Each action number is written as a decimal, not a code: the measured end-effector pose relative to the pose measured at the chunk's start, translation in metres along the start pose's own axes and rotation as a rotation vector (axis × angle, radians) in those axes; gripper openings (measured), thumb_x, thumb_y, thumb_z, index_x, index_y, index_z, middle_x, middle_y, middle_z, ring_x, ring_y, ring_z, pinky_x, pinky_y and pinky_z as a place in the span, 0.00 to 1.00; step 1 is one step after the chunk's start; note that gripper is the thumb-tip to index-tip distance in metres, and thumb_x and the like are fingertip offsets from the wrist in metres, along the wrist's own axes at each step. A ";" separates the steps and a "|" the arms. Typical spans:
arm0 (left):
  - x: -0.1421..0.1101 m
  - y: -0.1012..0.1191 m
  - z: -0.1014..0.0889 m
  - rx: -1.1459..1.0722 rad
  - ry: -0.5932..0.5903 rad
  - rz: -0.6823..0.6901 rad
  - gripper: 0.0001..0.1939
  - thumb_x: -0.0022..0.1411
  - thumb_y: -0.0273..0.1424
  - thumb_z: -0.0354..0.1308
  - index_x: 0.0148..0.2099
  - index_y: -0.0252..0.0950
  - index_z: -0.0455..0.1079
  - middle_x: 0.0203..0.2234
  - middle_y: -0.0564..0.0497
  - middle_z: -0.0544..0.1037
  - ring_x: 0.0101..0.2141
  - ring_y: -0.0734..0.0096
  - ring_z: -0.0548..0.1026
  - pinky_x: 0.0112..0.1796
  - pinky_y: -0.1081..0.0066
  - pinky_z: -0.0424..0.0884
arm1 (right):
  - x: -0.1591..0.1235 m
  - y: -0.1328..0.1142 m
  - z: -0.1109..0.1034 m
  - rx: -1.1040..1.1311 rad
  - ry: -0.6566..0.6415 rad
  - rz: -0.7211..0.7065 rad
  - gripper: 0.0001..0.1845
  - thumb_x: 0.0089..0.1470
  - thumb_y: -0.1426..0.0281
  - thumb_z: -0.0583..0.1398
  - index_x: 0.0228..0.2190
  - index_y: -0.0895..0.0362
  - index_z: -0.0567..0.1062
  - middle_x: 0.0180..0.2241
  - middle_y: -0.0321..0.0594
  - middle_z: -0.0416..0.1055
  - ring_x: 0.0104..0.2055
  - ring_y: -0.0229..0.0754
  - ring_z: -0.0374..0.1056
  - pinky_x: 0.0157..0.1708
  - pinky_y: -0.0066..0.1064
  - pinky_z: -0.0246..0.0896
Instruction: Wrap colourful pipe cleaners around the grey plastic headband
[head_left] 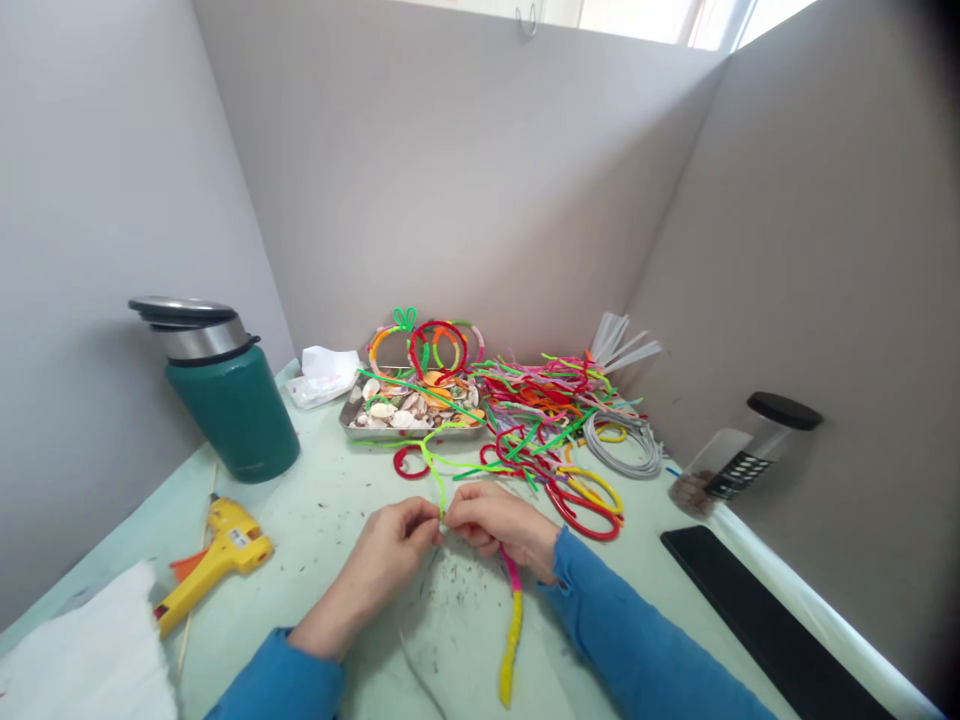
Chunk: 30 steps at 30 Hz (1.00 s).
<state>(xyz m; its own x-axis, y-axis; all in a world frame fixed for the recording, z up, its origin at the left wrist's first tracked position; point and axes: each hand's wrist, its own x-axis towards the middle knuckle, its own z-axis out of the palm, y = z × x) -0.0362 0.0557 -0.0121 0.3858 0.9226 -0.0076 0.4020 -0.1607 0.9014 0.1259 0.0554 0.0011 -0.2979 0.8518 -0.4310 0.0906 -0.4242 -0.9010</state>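
Over the middle of the table my left hand (394, 548) and my right hand (501, 515) meet, both with fingers pinched together. Between the fingertips runs a lime-green pipe cleaner (436, 482), whose upper part branches out beyond my hands. From under my right hand hangs a pink and yellow fuzzy-wrapped strip (511, 645); its upper end is hidden by the hand. A thin grey wire (416, 672) lies below my hands. Just beyond them a small dark-red pipe cleaner curl (410, 463) rests on the table.
Seashells fill a metal tray (409, 434), with wrapped rings (439, 350) behind. Right of it are piled pipe cleaners (540, 395), red-handled scissors (585, 520) and coiled grey wire (624, 445). A green bottle (236, 410) and yellow glue gun (225, 550) stand left; a clear jar (731, 460) stands right.
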 end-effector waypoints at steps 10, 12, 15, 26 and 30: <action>0.005 -0.010 0.001 0.010 0.030 0.010 0.10 0.53 0.33 0.51 0.30 0.33 0.71 0.23 0.51 0.76 0.26 0.70 0.71 0.28 0.74 0.63 | -0.001 0.003 -0.006 0.048 -0.091 -0.067 0.08 0.41 0.72 0.60 0.27 0.58 0.65 0.22 0.33 0.66 0.16 0.27 0.54 0.12 0.19 0.42; 0.005 -0.010 0.001 0.015 0.038 0.005 0.10 0.53 0.34 0.52 0.31 0.33 0.71 0.23 0.51 0.76 0.26 0.70 0.71 0.27 0.74 0.63 | -0.001 0.003 -0.007 0.062 -0.099 -0.068 0.09 0.40 0.73 0.60 0.27 0.58 0.65 0.22 0.33 0.67 0.16 0.27 0.54 0.12 0.19 0.42; 0.004 -0.010 0.003 0.064 0.079 0.009 0.11 0.52 0.36 0.54 0.30 0.33 0.71 0.22 0.51 0.76 0.25 0.69 0.70 0.26 0.74 0.62 | -0.001 0.004 -0.006 0.068 -0.107 -0.086 0.09 0.40 0.73 0.60 0.27 0.58 0.65 0.22 0.33 0.67 0.16 0.27 0.54 0.12 0.19 0.41; 0.000 0.003 0.001 0.151 0.125 -0.041 0.09 0.50 0.33 0.53 0.25 0.34 0.72 0.19 0.53 0.75 0.24 0.69 0.69 0.27 0.74 0.61 | 0.002 0.003 0.002 -0.186 0.077 -0.404 0.05 0.45 0.70 0.59 0.26 0.59 0.69 0.22 0.32 0.64 0.24 0.32 0.58 0.23 0.23 0.52; 0.000 0.003 0.001 0.183 0.119 -0.039 0.10 0.50 0.32 0.52 0.24 0.35 0.72 0.18 0.54 0.74 0.23 0.70 0.69 0.27 0.73 0.60 | 0.006 0.003 0.004 -0.160 0.100 -0.515 0.05 0.45 0.70 0.61 0.25 0.60 0.70 0.24 0.33 0.64 0.26 0.33 0.58 0.27 0.25 0.53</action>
<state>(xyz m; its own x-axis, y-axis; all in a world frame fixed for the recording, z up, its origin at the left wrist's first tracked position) -0.0342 0.0545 -0.0093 0.2703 0.9626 0.0203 0.5626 -0.1750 0.8080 0.1204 0.0575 -0.0043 -0.2511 0.9652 0.0725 0.1023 0.1009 -0.9896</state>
